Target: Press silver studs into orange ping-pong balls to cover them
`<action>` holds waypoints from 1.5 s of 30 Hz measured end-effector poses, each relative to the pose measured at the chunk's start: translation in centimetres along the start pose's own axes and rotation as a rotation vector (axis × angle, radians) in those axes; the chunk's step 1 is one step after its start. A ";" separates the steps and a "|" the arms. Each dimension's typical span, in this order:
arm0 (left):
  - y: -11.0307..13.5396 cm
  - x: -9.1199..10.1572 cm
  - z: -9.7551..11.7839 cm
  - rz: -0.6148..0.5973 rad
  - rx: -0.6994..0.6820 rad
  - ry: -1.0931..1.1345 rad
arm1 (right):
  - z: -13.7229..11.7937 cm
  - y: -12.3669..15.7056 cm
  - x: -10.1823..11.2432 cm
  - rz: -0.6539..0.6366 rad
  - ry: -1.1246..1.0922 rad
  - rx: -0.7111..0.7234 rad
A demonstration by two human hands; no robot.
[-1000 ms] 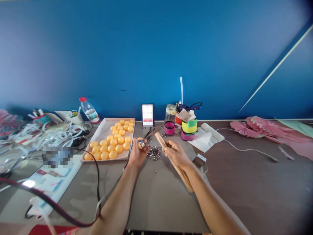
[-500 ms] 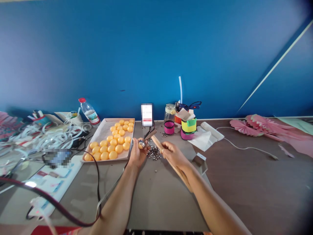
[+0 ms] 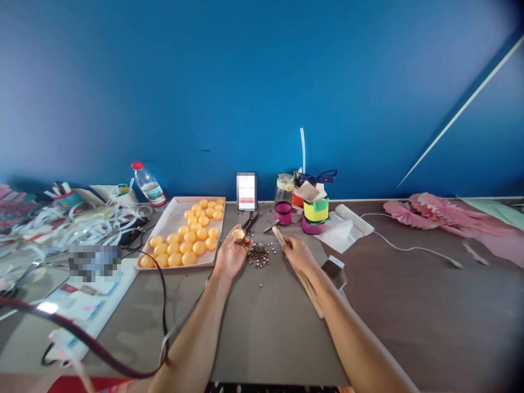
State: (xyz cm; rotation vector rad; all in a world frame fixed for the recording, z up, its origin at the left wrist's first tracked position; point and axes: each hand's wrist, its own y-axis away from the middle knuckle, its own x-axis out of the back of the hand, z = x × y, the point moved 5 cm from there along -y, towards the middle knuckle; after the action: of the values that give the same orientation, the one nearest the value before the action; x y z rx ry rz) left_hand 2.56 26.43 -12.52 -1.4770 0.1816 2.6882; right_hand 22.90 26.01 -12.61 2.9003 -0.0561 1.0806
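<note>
My left hand [image 3: 231,255] is closed around a small round yellowish piece [image 3: 239,234], held up at its fingertips just right of the tray. My right hand [image 3: 300,255] grips a long wooden stick [image 3: 298,275] that runs from near the pink cup back along my forearm. Between the two hands lies a pile of small metal studs [image 3: 257,254] on the brown table [image 3: 266,327]. A shallow tray [image 3: 172,218] to the left holds several orange round pieces [image 3: 189,238].
Black pliers [image 3: 249,221] lie behind the stud pile. Behind them stand a phone [image 3: 246,191], a jar [image 3: 285,189], a pink cup [image 3: 284,213] and bright tape rolls [image 3: 315,215]. A water bottle [image 3: 149,186], white strips and cables fill the left; pink paper fans [image 3: 426,212] lie right.
My right hand swung the stick's far end rightward and lowered it away from the left hand. My left hand turned the small round piece so its yellow side shows.
</note>
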 end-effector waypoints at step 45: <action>1.0 -1.2 -1.8 -0.109 0.152 -0.180 | -3.5 1.7 -2.1 -0.187 -0.936 0.113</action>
State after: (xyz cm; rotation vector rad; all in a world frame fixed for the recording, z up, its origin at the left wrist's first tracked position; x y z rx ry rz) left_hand 4.58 25.22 -12.35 -1.1621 0.2785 2.6364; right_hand 18.92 24.58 -11.24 3.1259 0.2424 -0.3575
